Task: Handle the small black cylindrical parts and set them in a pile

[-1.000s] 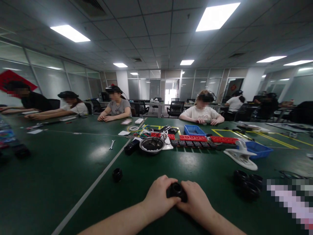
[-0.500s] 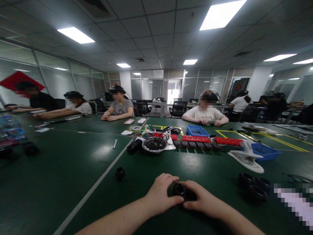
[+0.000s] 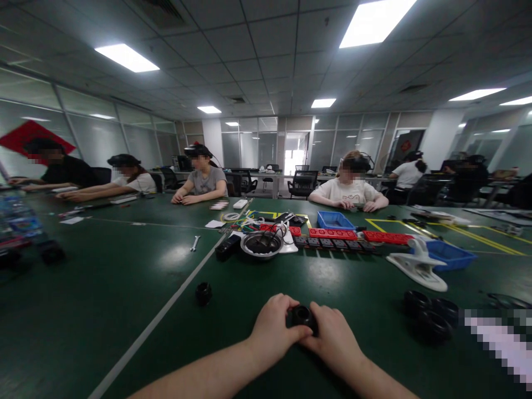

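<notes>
Low over the green table [image 3: 149, 327], my left hand [image 3: 273, 326] curls its fingers and thumb around the left side of a black ring-shaped part [image 3: 303, 316] with a round hole on top. My right hand [image 3: 336, 334] closes on the same part from the right, its thumb close to my left thumb. The part's lower portion is hidden by both hands. Ahead and to the left stands a smaller separate black ring-like piece [image 3: 203, 293]. Several larger black rings [image 3: 434, 327] are grouped to the right of my hands.
Farther forward are a metal bowl [image 3: 261, 256] with dark cables, red strips [image 3: 332, 234], a white clamp-like stand [image 3: 418, 265] and blue trays [image 3: 451, 255]. A wrench [image 3: 195, 244] lies to the left. People sit across the table, one in a white shirt [image 3: 349, 192].
My right hand has shifted inward and closed around the black ring-shaped part. The dark gap that showed inside its grip is now covered. My left hand has barely moved.
</notes>
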A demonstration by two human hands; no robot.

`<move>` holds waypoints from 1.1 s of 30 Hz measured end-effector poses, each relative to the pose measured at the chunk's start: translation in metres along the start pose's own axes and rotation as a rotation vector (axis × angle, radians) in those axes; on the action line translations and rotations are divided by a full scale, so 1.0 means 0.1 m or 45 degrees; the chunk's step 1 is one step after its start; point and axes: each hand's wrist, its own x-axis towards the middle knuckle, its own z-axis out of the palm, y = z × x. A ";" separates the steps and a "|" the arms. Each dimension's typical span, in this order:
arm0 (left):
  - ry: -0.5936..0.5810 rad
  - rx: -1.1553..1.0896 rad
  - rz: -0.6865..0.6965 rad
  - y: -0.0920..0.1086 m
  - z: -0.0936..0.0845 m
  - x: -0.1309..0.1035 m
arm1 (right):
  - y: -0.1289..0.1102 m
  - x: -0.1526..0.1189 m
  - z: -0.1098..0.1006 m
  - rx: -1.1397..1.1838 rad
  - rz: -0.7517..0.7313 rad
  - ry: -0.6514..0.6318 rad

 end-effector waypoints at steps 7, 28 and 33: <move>-0.237 -0.081 0.243 -0.02 -0.14 0.02 | 0.12 0.01 -0.18 0.341 -0.251 -0.255; -0.221 -0.067 0.255 -0.07 -0.15 0.04 | 0.13 0.01 -0.14 0.278 -0.262 -0.262; -0.341 -0.136 0.301 -0.11 -0.21 0.06 | 0.25 0.06 -0.18 0.493 -0.242 -0.412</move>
